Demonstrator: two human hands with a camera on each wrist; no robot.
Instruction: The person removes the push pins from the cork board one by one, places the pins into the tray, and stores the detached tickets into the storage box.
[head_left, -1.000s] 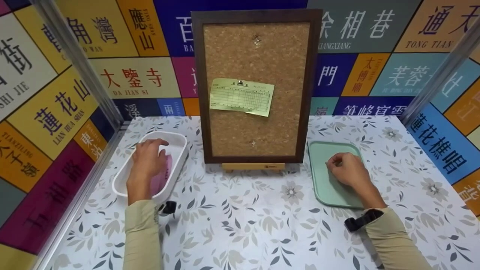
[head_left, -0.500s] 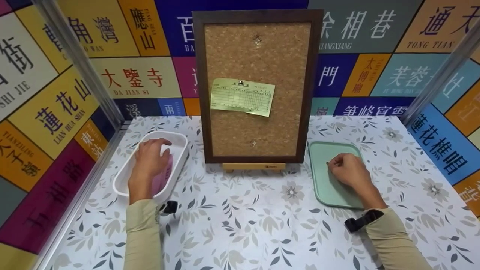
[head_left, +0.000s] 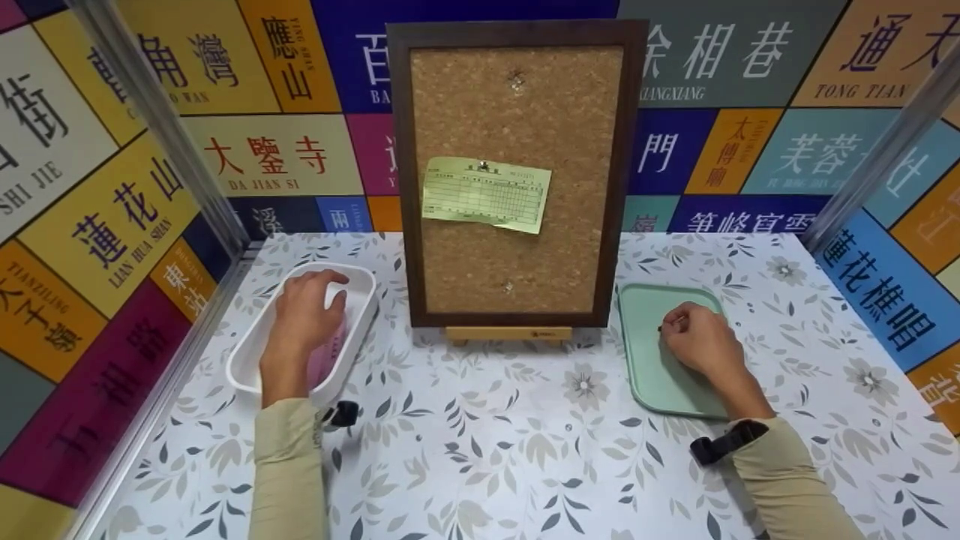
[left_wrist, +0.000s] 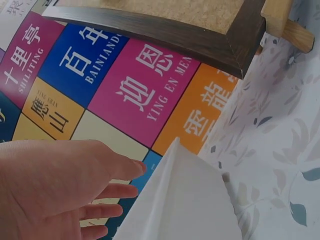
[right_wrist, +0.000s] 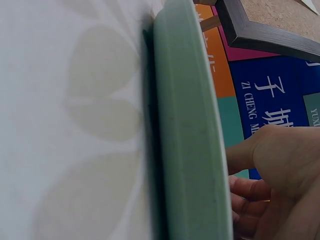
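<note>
Over the white tray [head_left: 361, 282] on the left, my left hand [head_left: 300, 319] hangs with bent, parted fingers and nothing visible between them. Pink paper [head_left: 328, 352] lies in that tray, partly under the hand. The left wrist view shows the hand [left_wrist: 75, 180] beside the tray's outer wall [left_wrist: 185, 200]. On the right, my right hand [head_left: 701, 337] is above the green tray [head_left: 645, 367], thumb and fingers pinching a tiny dark thing [head_left: 660, 328] too small to identify. In the right wrist view, the green tray's side [right_wrist: 192, 125] hides the fingertips of the hand [right_wrist: 285, 175].
A framed corkboard [head_left: 517, 120] stands upright on a wooden stand [head_left: 510, 333] at the back middle. A yellow-green form [head_left: 487, 196] is pinned to it, with clear pins above and below. Walls with coloured place-name panels surround the flowered tabletop [head_left: 480, 427].
My left hand has shifted slightly up and right over the white tray, its thumb and forefinger a bit farther apart. The right hand has moved slightly to the right, still pinching.
</note>
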